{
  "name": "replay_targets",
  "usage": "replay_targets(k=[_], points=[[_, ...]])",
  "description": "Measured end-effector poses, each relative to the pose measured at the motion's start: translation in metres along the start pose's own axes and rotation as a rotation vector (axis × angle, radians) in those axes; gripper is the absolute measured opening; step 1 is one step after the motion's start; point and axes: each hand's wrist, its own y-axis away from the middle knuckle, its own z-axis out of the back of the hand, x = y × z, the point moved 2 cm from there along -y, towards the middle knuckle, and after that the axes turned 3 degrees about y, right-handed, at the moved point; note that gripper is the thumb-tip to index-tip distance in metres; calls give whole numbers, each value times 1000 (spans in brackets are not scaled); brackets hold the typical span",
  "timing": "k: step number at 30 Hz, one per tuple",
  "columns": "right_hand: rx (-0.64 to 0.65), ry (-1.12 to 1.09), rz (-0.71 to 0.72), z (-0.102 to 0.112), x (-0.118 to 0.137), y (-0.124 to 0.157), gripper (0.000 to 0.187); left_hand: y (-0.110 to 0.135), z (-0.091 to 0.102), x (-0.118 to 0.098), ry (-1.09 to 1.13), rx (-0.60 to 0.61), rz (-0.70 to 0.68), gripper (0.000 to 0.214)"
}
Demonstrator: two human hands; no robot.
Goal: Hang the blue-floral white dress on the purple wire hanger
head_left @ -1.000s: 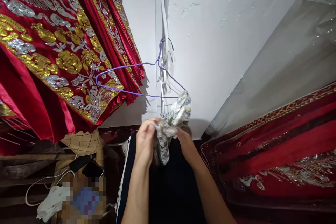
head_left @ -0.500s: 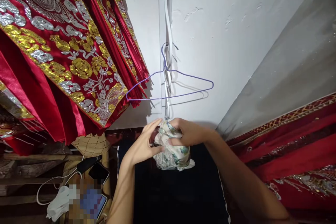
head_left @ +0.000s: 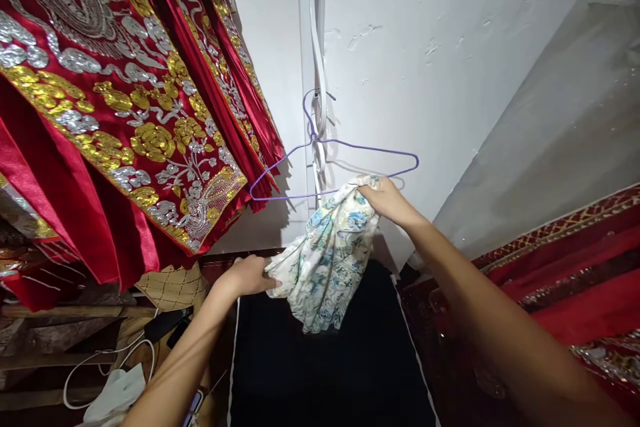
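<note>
A white cloth garment (head_left: 327, 260) with blue and green flowers hangs in loose folds between my hands; its exact kind does not show. My left hand (head_left: 250, 275) is closed on its left edge, low down. Higher up, my right hand (head_left: 387, 201) grips the upper right end, close to the bottom bar of a purple wire hanger (head_left: 367, 146). The hanger is hooked on a white strap (head_left: 320, 53) in front of the wall, and the cloth covers part of its lower bar.
Red embroidered cloths hang at the left (head_left: 155, 140) and the right (head_left: 565, 267). Below the garment lies a dark surface (head_left: 325, 373) with white edging. A wooden stand at lower left holds a white cable (head_left: 67, 387) and tissue (head_left: 117, 390).
The garment was a crumpled bundle between both hands below the hanger; now it is opened out. My right hand has risen to the right, my left has moved left and slightly down.
</note>
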Motion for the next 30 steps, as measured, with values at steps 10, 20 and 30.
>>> replay_targets(k=[10, 20, 30], points=[[-276, 244, -73, 38, -3, -1, 13, -31, 67, -40, -134, -426, -273, 28], [-317, 341, -91, 41, 6, 1, 17, -48, 71, -36, -227, -286, -79, 22], [-344, 244, -71, 33, -1, 21, 25, -71, 89, -79, 78, -621, -468, 47]])
